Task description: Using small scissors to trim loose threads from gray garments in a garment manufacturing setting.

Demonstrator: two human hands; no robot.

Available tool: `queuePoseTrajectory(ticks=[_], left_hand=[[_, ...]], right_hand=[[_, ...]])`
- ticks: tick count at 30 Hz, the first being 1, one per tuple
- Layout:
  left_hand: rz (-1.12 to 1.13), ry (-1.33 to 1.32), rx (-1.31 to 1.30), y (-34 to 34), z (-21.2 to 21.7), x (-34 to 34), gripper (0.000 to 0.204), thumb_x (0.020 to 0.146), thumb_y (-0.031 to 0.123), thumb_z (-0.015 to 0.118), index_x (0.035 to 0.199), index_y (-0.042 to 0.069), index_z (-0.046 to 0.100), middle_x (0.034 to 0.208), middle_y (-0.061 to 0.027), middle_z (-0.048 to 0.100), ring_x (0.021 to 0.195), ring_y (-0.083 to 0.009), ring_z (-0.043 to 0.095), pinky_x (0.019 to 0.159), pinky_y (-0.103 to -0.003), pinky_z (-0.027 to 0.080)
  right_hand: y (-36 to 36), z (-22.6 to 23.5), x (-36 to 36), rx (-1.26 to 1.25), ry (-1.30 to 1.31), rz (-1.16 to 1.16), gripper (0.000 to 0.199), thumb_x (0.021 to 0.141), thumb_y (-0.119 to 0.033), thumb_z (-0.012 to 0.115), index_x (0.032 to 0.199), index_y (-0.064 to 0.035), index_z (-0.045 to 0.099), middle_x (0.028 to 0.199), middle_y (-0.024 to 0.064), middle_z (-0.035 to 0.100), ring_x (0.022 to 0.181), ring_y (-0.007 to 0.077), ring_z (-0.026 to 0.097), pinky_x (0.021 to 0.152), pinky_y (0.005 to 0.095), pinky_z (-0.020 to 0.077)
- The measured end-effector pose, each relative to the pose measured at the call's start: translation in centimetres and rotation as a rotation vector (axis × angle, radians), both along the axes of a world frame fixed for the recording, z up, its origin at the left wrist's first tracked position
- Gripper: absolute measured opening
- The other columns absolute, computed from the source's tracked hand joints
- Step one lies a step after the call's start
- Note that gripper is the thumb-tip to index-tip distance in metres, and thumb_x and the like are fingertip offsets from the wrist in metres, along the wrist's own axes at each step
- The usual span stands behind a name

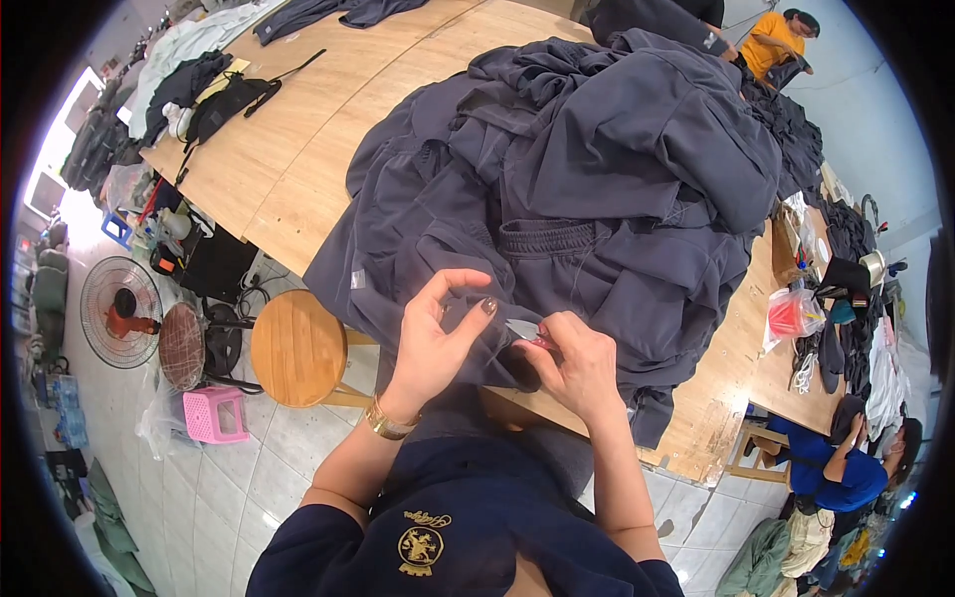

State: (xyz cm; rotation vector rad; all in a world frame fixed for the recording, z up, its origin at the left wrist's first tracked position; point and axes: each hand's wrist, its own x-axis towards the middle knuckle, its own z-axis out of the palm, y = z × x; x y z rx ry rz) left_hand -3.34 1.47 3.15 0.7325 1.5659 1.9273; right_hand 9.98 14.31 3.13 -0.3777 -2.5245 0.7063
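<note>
A big heap of dark grey-blue garments (637, 149) covers the near part of the table, with a gathered elastic waistband (549, 240) showing near its middle. My right hand (584, 366) is closed around small thread snips (521, 328), whose silver blades point left toward my other hand. My left hand (430, 343) is over the near edge of the heap, thumb and index finger apart with nothing visible between them. Its other fingers are partly hidden. Loose dark cloth hangs below both hands at the table edge.
The wooden table (328, 129) stretches away to the left, with a black bag (234, 107) on it. A round wooden stool (298, 348), a pink plastic stool (216, 415) and a fan (121, 311) stand left. A person in blue (846, 468) sits right; others work at the back.
</note>
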Motion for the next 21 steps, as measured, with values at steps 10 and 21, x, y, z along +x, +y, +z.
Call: queuePoseTrajectory(ticks=[10,21], left_hand=[[-0.047,-0.030,0.003,-0.1,0.5,0.3,0.026,0.086,-0.001,0.060,0.111,-0.003,0.054,0.093,-0.0039,0.062,0.077,-0.0039,0.057,0.068,-0.018,0.046],[-0.050,-0.007,0.048,0.4,-0.2,0.2,0.026,0.090,0.002,0.054,0.115,-0.003,0.057,0.102,-0.0043,0.063,0.091,-0.0070,0.056,0.082,-0.020,0.043]], right_hand=[[-0.1,0.2,-0.3,0.025,-0.009,0.014,0.033,0.080,-0.035,0.069,0.074,-0.0069,0.053,0.065,0.0046,0.052,0.051,0.0244,0.055,0.044,0.0330,0.0394],[-2.7,-0.3,-0.9,-0.570,0.175,-0.120,0.030,0.073,-0.016,0.079,0.079,0.0005,0.054,0.059,0.0013,0.049,0.055,0.0040,0.042,0.049,0.0207,0.0362]])
